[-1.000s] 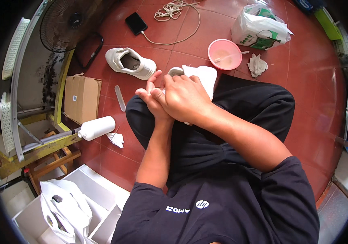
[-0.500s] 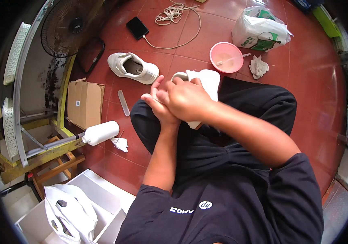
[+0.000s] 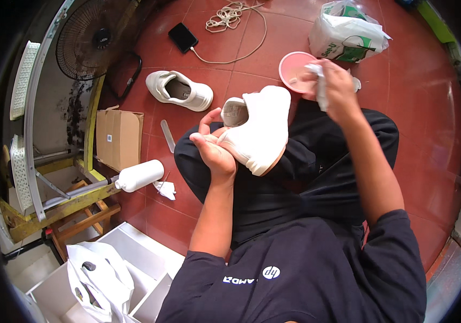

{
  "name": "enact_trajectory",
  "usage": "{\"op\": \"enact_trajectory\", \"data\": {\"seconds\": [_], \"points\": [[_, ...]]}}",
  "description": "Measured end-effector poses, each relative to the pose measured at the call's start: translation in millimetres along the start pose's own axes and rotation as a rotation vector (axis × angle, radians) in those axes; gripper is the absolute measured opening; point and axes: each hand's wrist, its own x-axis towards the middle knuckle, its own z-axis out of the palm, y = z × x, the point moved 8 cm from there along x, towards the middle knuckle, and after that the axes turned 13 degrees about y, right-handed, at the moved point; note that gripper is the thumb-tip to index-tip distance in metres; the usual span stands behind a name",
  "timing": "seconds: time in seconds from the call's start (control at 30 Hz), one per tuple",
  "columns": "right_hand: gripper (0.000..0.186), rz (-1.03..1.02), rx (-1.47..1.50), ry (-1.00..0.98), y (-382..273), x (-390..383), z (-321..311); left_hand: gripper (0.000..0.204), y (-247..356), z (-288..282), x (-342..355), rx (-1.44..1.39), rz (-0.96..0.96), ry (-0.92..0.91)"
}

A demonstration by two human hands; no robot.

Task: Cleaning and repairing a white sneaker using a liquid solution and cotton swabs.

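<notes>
A white sneaker [image 3: 260, 132] lies tilted on its side above my crossed legs, cradled by my left hand [image 3: 217, 148], whose fingers curl up at its heel and left side. My right hand [image 3: 337, 89] is raised to the right, closed on a crumpled white cloth [image 3: 321, 94], and partly covers the pink basin [image 3: 290, 60] with pale liquid behind it. The other white sneaker [image 3: 195, 94] rests upright on the red tiled floor, up and left of the held one.
A phone [image 3: 183, 37] with coiled cable, a wrapped plastic pack [image 3: 349, 37], a cardboard box [image 3: 117, 140], a white bottle [image 3: 139, 176], a clear strip [image 3: 167, 134] and crumpled paper [image 3: 165, 189] surround me. A fan [image 3: 88, 40], yellow frame and white open box [image 3: 152, 253] stand at left.
My right hand has left my left hand and moved up and right with a white cloth in it, uncovering the sneaker held in my left hand.
</notes>
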Motion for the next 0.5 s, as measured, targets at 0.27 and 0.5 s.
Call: {"op": "enact_trajectory", "data": {"seconds": [0.27,0.5], "points": [[0.028,0.071,-0.565,0.050,31,32,-116,0.082,12,8,-4,0.230,0.011,-0.039],[0.021,-0.695,-1.431,-0.075,1,59,-39,0.053,22,-1,5,0.325,0.092,0.047]]}}
